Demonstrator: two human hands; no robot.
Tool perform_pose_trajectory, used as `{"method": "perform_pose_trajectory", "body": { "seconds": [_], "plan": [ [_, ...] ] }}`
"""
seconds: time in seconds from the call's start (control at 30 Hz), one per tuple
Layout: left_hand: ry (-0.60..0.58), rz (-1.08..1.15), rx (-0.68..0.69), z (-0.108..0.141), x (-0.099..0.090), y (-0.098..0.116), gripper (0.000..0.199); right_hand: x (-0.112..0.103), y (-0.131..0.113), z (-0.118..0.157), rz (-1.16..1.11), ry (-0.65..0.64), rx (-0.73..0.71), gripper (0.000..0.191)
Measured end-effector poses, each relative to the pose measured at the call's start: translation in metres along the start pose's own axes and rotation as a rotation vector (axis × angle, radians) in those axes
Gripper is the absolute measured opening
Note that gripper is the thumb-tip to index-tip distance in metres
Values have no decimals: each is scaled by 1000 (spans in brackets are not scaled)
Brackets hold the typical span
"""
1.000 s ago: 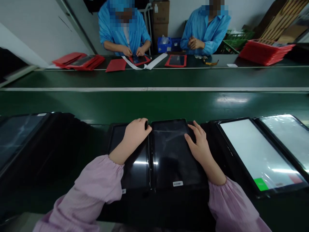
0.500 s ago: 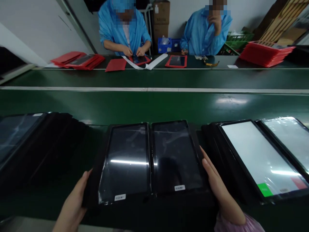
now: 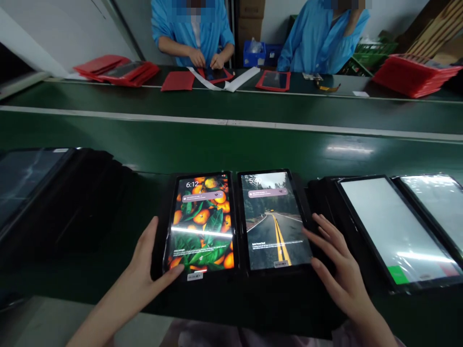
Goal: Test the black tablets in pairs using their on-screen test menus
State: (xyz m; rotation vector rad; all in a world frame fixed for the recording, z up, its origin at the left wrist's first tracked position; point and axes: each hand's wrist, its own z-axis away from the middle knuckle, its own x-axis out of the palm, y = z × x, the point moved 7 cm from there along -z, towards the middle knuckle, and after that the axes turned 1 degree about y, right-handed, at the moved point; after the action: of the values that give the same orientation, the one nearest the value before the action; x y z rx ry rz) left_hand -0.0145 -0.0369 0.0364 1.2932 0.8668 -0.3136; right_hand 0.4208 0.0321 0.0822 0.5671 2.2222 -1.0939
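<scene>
Two lit tablets lie side by side in a black tray. The left tablet (image 3: 202,224) shows oranges and 6:12; the right tablet (image 3: 273,221) shows a forest road and 5:40. My left hand (image 3: 146,262) grips the left edge of the black tray (image 3: 231,294), its thumb over the lower left corner of the left tablet. At the opposite side, my right hand (image 3: 338,262) is open, fingers spread, with fingertips at the right tablet's edge and the tray. Both tablets have a small white label near the bottom.
More black trays with a dark tablet (image 3: 29,178) stand at the left. Two white-screened tablets (image 3: 390,221) lie at the right. Beyond the green belt (image 3: 217,149), two people in blue sit near red sleeves (image 3: 177,81) and a red stack (image 3: 414,74).
Both middle screens have gone from dark to lit pictures. My left hand has moved up and put its thumb over the tablet corner; my right-hand fingers have spread over the right edge.
</scene>
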Motion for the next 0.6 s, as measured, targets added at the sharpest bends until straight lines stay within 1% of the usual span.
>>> {"method": "perform_pose_trajectory", "body": {
  "seconds": [0.07,0.1,0.13,0.2,0.27,0.3,0.37,0.47,0.53,0.6],
  "plan": [
    [3,-95,90,5,6,11,114,-3,-22,-4,60,-28,-169,37],
    [9,-132,95,6,9,14,114,-2,-30,-6,68,-44,-228,34],
    [20,-156,74,5,12,15,115,-1,-35,-7,68,-59,-267,33],
    [71,-145,-20,-1,14,13,120,3,-39,-8,46,-60,-300,32],
    [143,-37,-94,-10,14,10,126,9,-38,-8,22,-57,-305,33],
    [172,41,-106,-15,14,9,126,12,-36,-8,14,-54,-306,34],
    [200,188,-88,-22,14,9,119,18,-31,-8,19,-58,-294,33],
    [184,298,-49,-24,14,6,107,23,-16,-9,72,-41,-197,39],
    [160,317,-48,-20,12,2,104,23,-8,-10,91,-20,-132,47],
    [127,313,-56,-15,10,-2,100,21,-5,-10,78,2,-116,52]
  ]
}}
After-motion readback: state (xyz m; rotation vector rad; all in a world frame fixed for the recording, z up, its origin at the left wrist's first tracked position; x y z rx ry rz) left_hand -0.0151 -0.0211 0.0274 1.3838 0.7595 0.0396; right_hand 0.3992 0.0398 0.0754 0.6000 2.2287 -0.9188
